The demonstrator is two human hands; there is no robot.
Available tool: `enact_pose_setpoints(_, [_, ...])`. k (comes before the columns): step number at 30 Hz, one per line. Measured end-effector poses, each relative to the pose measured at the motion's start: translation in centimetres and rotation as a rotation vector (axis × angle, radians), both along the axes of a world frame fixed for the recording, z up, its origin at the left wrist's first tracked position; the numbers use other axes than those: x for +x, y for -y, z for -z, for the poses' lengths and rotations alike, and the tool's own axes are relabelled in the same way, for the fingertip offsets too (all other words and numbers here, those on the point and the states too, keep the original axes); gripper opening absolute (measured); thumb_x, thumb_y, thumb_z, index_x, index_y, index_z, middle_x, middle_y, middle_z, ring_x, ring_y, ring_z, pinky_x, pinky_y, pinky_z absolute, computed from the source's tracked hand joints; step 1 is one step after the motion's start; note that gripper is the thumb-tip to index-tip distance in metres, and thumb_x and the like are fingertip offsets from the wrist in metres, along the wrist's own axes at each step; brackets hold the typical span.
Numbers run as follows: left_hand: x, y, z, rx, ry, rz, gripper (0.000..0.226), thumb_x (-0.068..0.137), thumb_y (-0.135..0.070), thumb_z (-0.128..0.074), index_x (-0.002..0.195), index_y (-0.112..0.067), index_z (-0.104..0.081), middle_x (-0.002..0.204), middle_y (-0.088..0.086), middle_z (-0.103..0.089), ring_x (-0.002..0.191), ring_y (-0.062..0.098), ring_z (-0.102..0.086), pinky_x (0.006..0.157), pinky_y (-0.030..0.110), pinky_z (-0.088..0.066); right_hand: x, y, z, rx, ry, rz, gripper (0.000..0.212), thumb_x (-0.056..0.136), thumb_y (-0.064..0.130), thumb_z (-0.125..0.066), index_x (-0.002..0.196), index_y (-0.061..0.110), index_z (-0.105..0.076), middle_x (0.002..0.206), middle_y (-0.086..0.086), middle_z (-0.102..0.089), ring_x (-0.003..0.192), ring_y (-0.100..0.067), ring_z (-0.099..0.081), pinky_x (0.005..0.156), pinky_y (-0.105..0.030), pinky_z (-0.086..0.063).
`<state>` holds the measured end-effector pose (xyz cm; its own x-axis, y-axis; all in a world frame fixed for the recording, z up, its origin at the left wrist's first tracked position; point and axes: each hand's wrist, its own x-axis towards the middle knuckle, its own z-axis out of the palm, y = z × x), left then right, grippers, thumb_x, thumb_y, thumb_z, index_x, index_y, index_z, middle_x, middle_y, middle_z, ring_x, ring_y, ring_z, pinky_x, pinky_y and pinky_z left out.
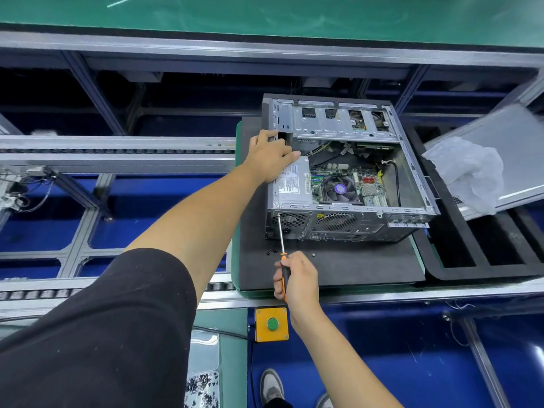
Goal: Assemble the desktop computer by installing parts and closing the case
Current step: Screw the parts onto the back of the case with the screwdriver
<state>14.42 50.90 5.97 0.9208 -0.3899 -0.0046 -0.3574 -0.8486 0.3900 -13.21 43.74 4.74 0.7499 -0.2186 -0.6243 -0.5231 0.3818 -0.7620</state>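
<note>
The left hand (270, 156) is gripping the left wall of the open desktop case (368, 228) (motherboard (369, 185) facing up), which is lying on a black foam mat (353, 266). The right hand (297, 278) is holding a screwdriver (281, 237), its tip touching the case's rear corner.

The open grey computer case (347, 172) lies on its side, motherboard (347, 187) exposed.
</note>
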Motion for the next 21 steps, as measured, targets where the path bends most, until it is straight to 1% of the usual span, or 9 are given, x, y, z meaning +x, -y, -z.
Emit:
enact_pose_setpoints(10, [-0.33, -0.01, -0.34, -0.003, -0.005, 0.006, 0.051, 0.106, -0.057, -0.031, 0.063, -0.032, -0.043, 0.083, -0.018, -0.044, 0.145, 0.021, -0.02, 0.112, 0.039, -0.007, -0.06, -0.14, 0.03, -0.002, -0.01, 0.008, 0.018, 0.094, 0.005, -0.044, 0.082, 0.003, -0.056, 0.054, -0.006, -0.052, 0.04, -0.015, -0.04, 0.042, -0.021, -0.027])
enact_pose_setpoints(18, [-0.46, 0.05, -0.69, -0.008, -0.016, 0.007, 0.05, 0.105, -0.057, -0.034, 0.064, -0.03, -0.045, 0.084, -0.021, -0.043, 0.145, 0.022, -0.02, 0.113, 0.043, -0.011, -0.03, -0.17, -0.01, -0.002, -0.029, 0.005, 0.018, 0.095, 0.005, -0.043, 0.083, 0.003, -0.057, 0.054, -0.006, -0.052, 0.041, -0.015, -0.04, 0.042, -0.021, -0.027])
enact_pose_setpoints(21, [-0.45, 0.02, -0.7, -0.013, -0.033, -0.002, 0.05, 0.105, -0.057, -0.035, 0.065, -0.03, -0.046, 0.088, -0.018, -0.046, 0.145, 0.022, -0.02, 0.113, 0.042, -0.011, -0.03, -0.15, -0.08, 0.007, -0.031, 0.016, 0.017, 0.094, 0.005, -0.043, 0.084, 0.003, -0.057, 0.054, -0.006, -0.052, 0.041, -0.015, -0.04, 0.042, -0.021, -0.026])
